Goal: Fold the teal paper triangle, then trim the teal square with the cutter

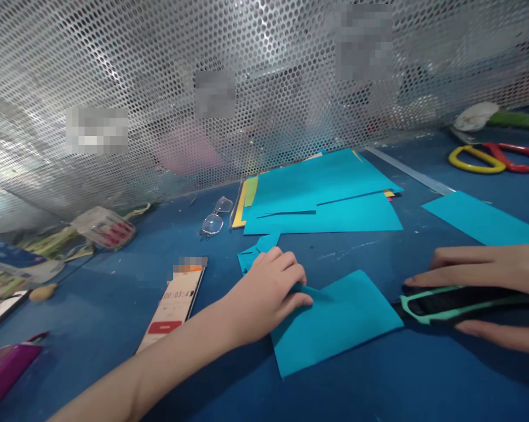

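From the head camera: the left hand [271, 293] presses flat, fingers curled together, on the left edge of one blue paper sheet [335, 322] lying on the table [115, 252]. The right hand [488, 293] is clamped around one black-and-green cutter [458, 302], whose tip touches the sheet's right corner. Behind lie a stack of paper [321, 193], one pair of glasses [214, 217], two scissors [497, 158] and one phone [174, 308].
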### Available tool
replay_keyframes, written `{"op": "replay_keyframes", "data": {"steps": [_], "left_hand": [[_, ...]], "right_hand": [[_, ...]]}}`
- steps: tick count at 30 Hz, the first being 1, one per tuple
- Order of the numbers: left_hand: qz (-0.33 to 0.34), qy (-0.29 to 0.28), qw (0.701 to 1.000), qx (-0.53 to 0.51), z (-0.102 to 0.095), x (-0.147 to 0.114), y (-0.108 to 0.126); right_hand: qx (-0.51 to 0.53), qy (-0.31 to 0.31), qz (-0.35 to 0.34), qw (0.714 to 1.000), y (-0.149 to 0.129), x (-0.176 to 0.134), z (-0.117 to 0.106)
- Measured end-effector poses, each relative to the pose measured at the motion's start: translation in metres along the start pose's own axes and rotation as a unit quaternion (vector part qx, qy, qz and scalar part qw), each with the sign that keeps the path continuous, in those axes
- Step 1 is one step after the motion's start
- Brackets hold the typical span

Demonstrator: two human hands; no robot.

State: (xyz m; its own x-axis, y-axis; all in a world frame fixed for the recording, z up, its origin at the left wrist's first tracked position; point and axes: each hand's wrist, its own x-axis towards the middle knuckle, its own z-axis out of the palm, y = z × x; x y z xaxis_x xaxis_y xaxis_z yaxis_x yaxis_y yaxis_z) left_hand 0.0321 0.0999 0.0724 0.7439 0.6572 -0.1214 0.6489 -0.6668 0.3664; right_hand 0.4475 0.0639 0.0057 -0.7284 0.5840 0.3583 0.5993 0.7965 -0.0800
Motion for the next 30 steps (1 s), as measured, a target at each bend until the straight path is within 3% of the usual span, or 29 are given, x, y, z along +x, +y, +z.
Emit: {"op": "replay_keyframes", "data": {"steps": [4,7,11,15,19,21,26,30], "left_hand": [[-0.001,0.011,1.0,0.0,0.001,-0.002,-0.001],[0.05,0.003,0.999,-0.017,0.005,-0.003,0.003],[0.108,-0.074,0.988,-0.084,0.011,-0.001,0.005],[0.096,-0.12,0.984,-0.085,0.016,0.001,0.004],[0.078,-0.124,0.988,-0.049,0.017,0.0,0.005],[0.069,-0.126,0.989,-0.042,0.017,0.0,0.006],[0.055,-0.118,0.991,-0.038,0.019,-0.002,0.008],[0.054,-0.119,0.99,-0.046,0.019,-0.004,0.006]], "right_hand": [[0.082,-0.032,0.04,0.995,0.003,0.006,0.002],[0.085,-0.029,0.039,0.995,0.005,0.009,0.002],[0.084,-0.036,0.044,0.995,0.004,0.009,0.001],[0.108,-0.053,0.072,0.99,0.004,-0.001,0.007],[0.099,-0.001,0.173,0.98,0.001,-0.014,0.021],[0.094,0.017,0.191,0.977,-0.001,-0.017,0.026],[0.095,0.007,0.185,0.978,0.007,-0.015,0.026],[0.091,-0.046,0.098,0.99,0.026,-0.022,0.019]]}}
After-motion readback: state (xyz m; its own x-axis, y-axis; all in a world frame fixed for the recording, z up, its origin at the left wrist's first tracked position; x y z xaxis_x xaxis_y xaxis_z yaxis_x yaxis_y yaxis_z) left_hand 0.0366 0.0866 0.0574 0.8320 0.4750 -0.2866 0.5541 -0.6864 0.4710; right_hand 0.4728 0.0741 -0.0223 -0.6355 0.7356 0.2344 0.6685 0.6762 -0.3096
